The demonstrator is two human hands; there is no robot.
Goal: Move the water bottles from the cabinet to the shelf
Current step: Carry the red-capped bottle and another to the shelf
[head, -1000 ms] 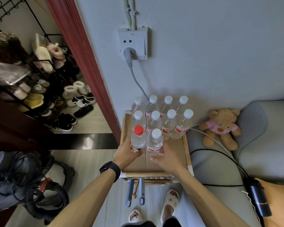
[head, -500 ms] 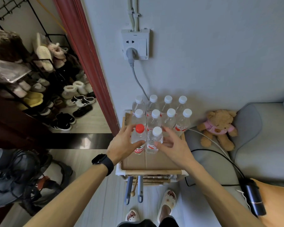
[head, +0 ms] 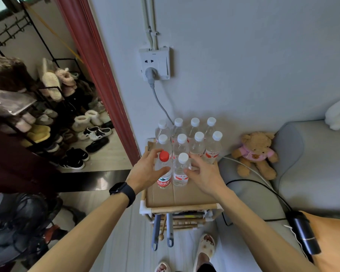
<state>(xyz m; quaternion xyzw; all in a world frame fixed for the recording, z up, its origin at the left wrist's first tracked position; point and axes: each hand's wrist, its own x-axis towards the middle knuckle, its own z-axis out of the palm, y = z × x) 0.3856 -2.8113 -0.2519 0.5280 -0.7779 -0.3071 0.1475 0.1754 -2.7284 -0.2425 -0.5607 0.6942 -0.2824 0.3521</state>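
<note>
Both hands loosely cup two upright bottles: left hand (head: 145, 171) on the red-capped bottle (head: 164, 169), right hand (head: 204, 173) beside the white-capped bottle (head: 181, 170), fingers spread.

Dim, soft indoor light; glare on dark floor strip (head: 98, 178); wide-angle bending at edges; slight overall softness.

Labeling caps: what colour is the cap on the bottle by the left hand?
Red; the red-capped bottle is the only one, the rest are white. Head view.

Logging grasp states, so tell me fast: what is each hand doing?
Left hand: open, fingers curled loosely around the red-capped bottle.
Right hand: open, fingers spread beside the white-capped bottle.
</note>
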